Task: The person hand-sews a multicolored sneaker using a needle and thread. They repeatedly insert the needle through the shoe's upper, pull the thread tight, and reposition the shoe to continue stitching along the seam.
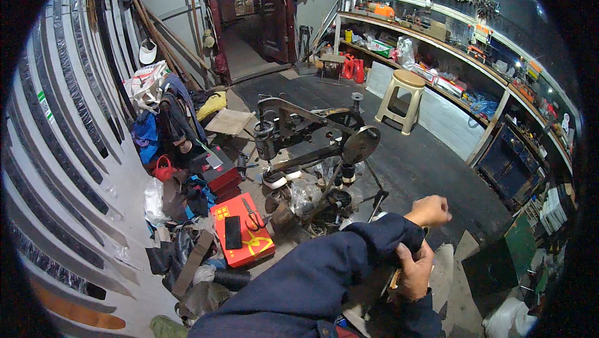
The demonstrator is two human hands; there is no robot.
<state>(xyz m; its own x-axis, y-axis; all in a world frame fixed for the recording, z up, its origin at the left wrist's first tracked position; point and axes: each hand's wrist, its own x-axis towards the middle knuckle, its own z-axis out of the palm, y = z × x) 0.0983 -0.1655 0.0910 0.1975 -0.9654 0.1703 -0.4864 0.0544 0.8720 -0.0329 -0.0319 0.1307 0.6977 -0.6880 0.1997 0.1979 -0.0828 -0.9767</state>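
Observation:
My left arm, in a dark navy jacket sleeve, reaches across to the right. At its end, my left hand has its fingers curled in, a little blurred, with nothing seen in them. Just below it, my right hand is closed on the left sleeve's cuff, thumb against the cloth. Something tan shows beside the right palm, too hidden to name. Ahead stands a black shoe-patching machine with a round handwheel.
To the left, a red box carries scissors and a black phone. Bags and scraps lie heaped beside it. Shoes sit beneath the machine. A beige stool and long tool shelves stand at the right; a doorway opens behind.

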